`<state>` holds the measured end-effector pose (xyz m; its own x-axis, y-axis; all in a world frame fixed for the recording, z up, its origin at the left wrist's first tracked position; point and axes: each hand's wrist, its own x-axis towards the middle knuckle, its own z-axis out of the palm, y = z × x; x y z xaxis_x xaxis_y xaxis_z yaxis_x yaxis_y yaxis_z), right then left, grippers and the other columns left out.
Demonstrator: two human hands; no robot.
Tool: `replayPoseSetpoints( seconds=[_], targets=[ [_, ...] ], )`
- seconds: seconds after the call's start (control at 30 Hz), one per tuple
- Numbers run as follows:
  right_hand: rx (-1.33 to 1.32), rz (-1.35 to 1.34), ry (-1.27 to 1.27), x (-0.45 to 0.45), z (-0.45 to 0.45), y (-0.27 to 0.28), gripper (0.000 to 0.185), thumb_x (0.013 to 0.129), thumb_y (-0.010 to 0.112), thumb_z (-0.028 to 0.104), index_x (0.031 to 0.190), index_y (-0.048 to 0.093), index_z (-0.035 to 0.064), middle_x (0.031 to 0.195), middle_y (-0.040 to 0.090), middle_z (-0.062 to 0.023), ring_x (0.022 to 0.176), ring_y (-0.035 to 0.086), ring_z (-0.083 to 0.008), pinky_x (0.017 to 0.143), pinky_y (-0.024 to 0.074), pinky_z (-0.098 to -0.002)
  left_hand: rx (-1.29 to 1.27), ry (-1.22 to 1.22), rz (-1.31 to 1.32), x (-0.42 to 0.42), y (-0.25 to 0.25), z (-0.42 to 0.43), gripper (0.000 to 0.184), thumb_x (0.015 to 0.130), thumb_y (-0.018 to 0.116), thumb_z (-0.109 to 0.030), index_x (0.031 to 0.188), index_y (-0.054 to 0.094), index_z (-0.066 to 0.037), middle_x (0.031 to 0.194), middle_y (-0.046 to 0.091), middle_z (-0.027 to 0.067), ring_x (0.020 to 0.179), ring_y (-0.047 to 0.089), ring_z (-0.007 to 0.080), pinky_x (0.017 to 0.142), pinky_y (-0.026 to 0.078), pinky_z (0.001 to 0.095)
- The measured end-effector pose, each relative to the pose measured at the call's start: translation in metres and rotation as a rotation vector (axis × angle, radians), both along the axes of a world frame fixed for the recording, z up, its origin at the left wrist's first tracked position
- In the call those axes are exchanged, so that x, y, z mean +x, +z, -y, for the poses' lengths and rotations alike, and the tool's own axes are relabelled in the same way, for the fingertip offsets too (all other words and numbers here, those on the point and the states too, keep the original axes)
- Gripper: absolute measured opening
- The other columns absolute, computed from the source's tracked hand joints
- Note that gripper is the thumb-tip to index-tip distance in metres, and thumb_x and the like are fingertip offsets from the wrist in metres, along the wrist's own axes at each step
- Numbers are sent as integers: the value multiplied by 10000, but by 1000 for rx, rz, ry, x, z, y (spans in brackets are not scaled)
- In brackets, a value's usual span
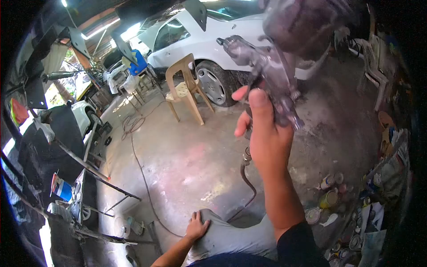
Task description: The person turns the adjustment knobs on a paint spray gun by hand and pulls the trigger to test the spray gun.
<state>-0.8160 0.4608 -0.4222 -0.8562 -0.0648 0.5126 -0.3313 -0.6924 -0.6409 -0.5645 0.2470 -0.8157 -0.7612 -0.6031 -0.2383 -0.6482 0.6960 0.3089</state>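
Note:
My right hand [269, 129] is raised in front of me, closed round the handle of a paint spray gun [262, 60]. A large dark paint cup [307, 26] sits on top of the gun, blurred and partly cut off by the upper edge. From below the hand an air hose [244, 171] hangs and curves down towards my legs. My left hand [197, 226] lies flat on the knee of my grey trousers [235, 240], holding nothing.
Behind the gun stands a white car [195, 42], with a beige plastic chair [182, 89] beside its wheel. A thin hose [138, 155] runs across the concrete floor. Paint cans [328, 199] cluster at lower right. Metal bars [84, 163] and hanging dark panels [38, 91] flank the left.

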Motion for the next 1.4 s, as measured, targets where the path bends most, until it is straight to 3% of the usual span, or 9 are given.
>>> replayPoseSetpoints(
  seconds=[0.13,0.23,0.43,0.63,0.87,0.97,1.0,1.17,1.4],
  targets=[
    [94,-9,-12,-13,9,-2,287,998,716,297,1043,566,57,795,624,10,539,519,-56,480,427,-232,-8,8,1,5,-9,8,849,944,605,-544,1554,330,-22,1564,377,275,1362,460,498,1105,444,518],
    [96,-20,-63,-25,19,-12,323,1028,664,351,976,666,33,887,694,-34,509,536,-98,464,419,-247,3,24,8,7,-12,10,855,944,604,-553,1563,320,-36,1577,366,264,1375,448,496,1110,440,519],
    [38,-74,-86,-27,20,-8,330,1028,663,347,934,667,31,851,683,-40,502,526,-93,463,421,-250,13,56,23,13,-12,16,853,941,609,-560,1565,319,-54,1596,343,245,1377,449,493,1111,438,523],
    [-26,-116,-68,-10,-4,3,278,972,757,245,1056,575,52,714,591,45,519,503,-44,457,388,-225,83,111,105,6,6,10,887,949,587,-573,1607,272,-68,1655,267,226,1470,371,440,1183,374,489],
    [-49,-208,-123,-2,-14,-4,308,968,760,251,1153,617,51,872,650,9,545,535,-48,469,442,-195,6,43,-14,12,-15,16,843,931,626,-548,1554,331,-63,1561,373,258,1354,466,503,1092,452,541],
    [67,-38,-51,-4,-12,-4,302,973,753,259,1151,617,56,848,644,17,543,523,-43,465,435,-199,-17,19,-46,15,-21,17,843,933,623,-551,1551,337,-54,1561,373,265,1357,462,507,1096,447,541],
    [95,-39,-112,-2,-9,-5,351,1035,636,360,965,682,19,930,711,-51,527,532,-100,491,419,-254,-20,18,-51,15,-22,18,843,933,623,-551,1551,338,-52,1562,373,265,1358,461,507,1097,447,541],
    [78,-106,-160,2,-6,-2,330,1034,641,332,953,682,15,936,711,-59,530,539,-109,498,418,-254,-17,38,-46,16,-21,15,849,932,621,-557,1550,343,-45,1571,367,264,1363,460,503,1100,446,536],
    [29,-238,-160,8,-11,-4,272,951,778,179,1118,595,66,848,657,10,593,558,-45,499,449,-214,-5,49,-37,13,-18,13,873,925,604,-595,1557,347,-50,1583,356,258,1374,454,494,1114,438,528]
  ],
)
